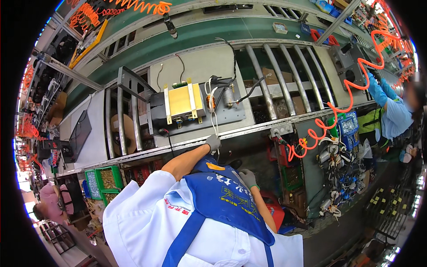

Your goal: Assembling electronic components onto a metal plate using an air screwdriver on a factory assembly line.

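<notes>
My left hand, in a grey glove, is closed round a white cable at the near edge of the line, and loose ends hang below it. The cable leads up to a metal chassis plate carrying a large yellow-wrapped transformer, a copper-wound ring coil and a ribbed silver cylinder. A black upright panel stands at its left end. My right hand, also gloved in grey, is low beside my blue apron; its fingers are too unclear to read.
Metal rollers flank the pale work board. A hanging air tool is beyond it. An orange coiled hose crosses at right, near a co-worker. Green parts bins sit at lower left, hanging cable bundles at right.
</notes>
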`<state>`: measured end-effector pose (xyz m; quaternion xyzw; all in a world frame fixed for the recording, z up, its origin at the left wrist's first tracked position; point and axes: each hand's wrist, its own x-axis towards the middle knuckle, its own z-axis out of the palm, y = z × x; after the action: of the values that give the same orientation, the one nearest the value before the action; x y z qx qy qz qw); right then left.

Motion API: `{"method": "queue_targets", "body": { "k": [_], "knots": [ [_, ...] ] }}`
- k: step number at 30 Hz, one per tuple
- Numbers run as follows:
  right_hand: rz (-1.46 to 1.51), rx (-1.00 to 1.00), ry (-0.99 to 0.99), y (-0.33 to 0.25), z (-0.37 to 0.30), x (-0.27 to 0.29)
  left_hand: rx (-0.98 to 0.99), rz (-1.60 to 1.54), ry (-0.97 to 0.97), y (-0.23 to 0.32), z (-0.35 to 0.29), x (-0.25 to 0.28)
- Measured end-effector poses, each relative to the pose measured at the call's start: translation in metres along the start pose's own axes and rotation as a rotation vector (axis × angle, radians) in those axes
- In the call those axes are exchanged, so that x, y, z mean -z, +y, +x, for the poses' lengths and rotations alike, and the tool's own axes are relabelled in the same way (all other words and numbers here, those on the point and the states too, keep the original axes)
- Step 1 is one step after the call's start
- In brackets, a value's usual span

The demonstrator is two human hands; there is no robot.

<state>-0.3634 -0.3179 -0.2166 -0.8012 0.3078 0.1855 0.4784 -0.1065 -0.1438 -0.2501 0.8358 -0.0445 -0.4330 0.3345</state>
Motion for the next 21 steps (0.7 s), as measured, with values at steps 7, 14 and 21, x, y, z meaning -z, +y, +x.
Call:
{"method": "queue_targets", "body": {
  "k": [7, 14, 21],
  "knots": [
    [-0.001, -0.005, -0.001, 0.001, 0.004, -0.002, 0.038, -0.063, 0.055, 0.003, -0.003, 0.000],
    [-0.014, 0.034, 0.016, -0.003, 0.001, -0.001, 0.027, -0.044, 0.087, 0.008, -0.008, 0.000],
    [-0.016, 0.015, 0.016, -0.006, -0.001, -0.002, -0.015, 0.039, 0.006, 0.005, -0.008, 0.005]
  ]
}}
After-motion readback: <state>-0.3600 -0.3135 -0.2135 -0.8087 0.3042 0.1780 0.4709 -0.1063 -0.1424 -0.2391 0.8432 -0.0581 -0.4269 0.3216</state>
